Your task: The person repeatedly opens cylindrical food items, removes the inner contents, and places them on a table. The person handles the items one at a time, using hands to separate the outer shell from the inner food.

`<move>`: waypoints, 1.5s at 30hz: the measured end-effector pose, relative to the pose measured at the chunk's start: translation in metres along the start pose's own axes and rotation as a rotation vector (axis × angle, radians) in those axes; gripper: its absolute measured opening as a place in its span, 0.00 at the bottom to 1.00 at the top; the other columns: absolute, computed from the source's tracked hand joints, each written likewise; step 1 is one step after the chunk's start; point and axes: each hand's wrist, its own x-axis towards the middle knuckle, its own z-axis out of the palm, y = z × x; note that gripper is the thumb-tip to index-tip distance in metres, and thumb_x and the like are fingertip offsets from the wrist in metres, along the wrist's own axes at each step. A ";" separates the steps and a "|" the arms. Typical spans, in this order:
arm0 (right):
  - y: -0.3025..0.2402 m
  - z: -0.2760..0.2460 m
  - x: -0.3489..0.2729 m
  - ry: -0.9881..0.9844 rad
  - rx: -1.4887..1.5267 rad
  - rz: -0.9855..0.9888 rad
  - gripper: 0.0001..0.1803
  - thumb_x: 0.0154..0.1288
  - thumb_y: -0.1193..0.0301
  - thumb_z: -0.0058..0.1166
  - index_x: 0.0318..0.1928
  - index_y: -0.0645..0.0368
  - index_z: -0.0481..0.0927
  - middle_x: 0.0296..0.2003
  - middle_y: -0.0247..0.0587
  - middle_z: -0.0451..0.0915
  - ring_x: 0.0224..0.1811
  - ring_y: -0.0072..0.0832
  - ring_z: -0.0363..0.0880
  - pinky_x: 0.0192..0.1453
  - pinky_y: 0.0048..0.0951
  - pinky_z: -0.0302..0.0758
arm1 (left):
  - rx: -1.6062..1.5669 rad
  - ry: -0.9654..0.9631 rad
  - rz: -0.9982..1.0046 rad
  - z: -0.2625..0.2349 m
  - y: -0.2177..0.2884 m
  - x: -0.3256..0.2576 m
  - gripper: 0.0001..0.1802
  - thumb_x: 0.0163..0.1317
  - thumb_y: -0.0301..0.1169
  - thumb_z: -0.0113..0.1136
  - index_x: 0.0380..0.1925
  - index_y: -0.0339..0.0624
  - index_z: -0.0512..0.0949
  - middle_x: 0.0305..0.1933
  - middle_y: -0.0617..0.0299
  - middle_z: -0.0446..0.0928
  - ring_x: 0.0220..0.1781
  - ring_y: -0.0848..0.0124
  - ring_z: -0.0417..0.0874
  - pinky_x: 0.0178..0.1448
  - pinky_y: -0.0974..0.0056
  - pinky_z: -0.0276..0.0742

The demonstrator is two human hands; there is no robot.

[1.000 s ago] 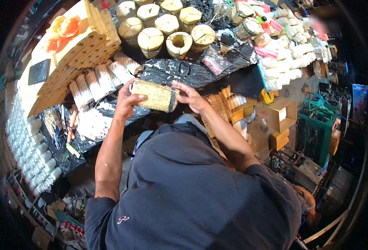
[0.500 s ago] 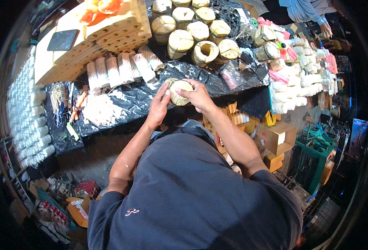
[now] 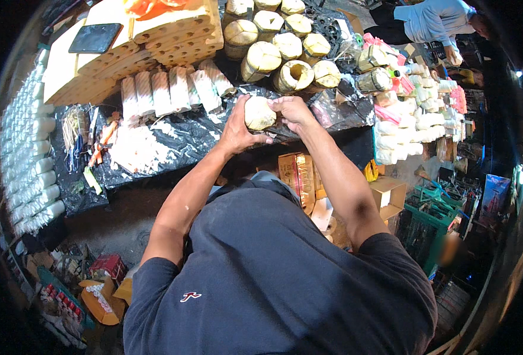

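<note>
A round, cream-coloured bundle [image 3: 259,113] with a creased top sits in my left hand [image 3: 236,131], raised over the front edge of the black-covered bench. My left fingers curve round its left side, and the thumb reaches right below it. My right hand [image 3: 297,113] is closed in a pinch at the bundle's upper right edge; what lies between its fingertips is too small to make out. Just beyond, several similar cylindrical bundles [image 3: 261,57] stand upright, tied with dark cord. One near bundle [image 3: 294,77] has an open, hollow top.
White paper-wrapped rolls [image 3: 161,93] lie left of my hands, before stacked yellowish blocks with holes [image 3: 178,35]. A dark flat tablet-like slab [image 3: 95,38] rests on the blocks. White packets [image 3: 400,142] are piled at right. Cardboard boxes [image 3: 388,194] stand below the bench. Another person [image 3: 433,21] is at far right.
My right hand has shifted from gripping the bundle's right side to pinching at its upper edge. The left hand has turned more around the bundle, its thumb now lower. The whole view has shifted slightly.
</note>
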 end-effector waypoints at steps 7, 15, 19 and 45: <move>0.024 -0.006 0.012 0.004 -0.115 0.024 0.16 0.83 0.63 0.55 0.43 0.64 0.85 0.37 0.42 0.87 0.34 0.33 0.86 0.38 0.39 0.82 | -0.111 0.037 -0.013 0.030 -0.040 -0.004 0.67 0.33 0.34 0.92 0.76 0.42 0.61 0.69 0.49 0.78 0.70 0.53 0.81 0.74 0.54 0.78; -0.078 0.077 -0.087 0.177 -0.996 -0.747 0.13 0.70 0.66 0.60 0.37 0.66 0.85 0.43 0.66 0.86 0.46 0.58 0.87 0.52 0.52 0.82 | -0.254 0.005 -0.041 0.036 -0.045 -0.007 0.58 0.33 0.33 0.88 0.71 0.39 0.70 0.72 0.48 0.75 0.74 0.50 0.77 0.78 0.52 0.73; -0.010 0.124 -0.085 0.145 -1.258 -1.000 0.11 0.68 0.66 0.60 0.37 0.62 0.82 0.38 0.60 0.86 0.44 0.50 0.89 0.52 0.56 0.82 | -0.791 -0.179 -0.243 0.056 -0.019 0.004 0.59 0.41 0.49 0.85 0.72 0.37 0.69 0.74 0.50 0.75 0.74 0.51 0.77 0.78 0.52 0.73; 0.094 0.021 -0.029 -0.101 -0.693 -0.647 0.51 0.53 0.79 0.68 0.78 0.61 0.60 0.76 0.58 0.67 0.78 0.56 0.66 0.83 0.49 0.64 | 0.390 -0.077 -0.053 -0.027 0.031 -0.026 0.66 0.42 0.54 0.89 0.78 0.41 0.64 0.66 0.40 0.67 0.68 0.42 0.75 0.70 0.43 0.78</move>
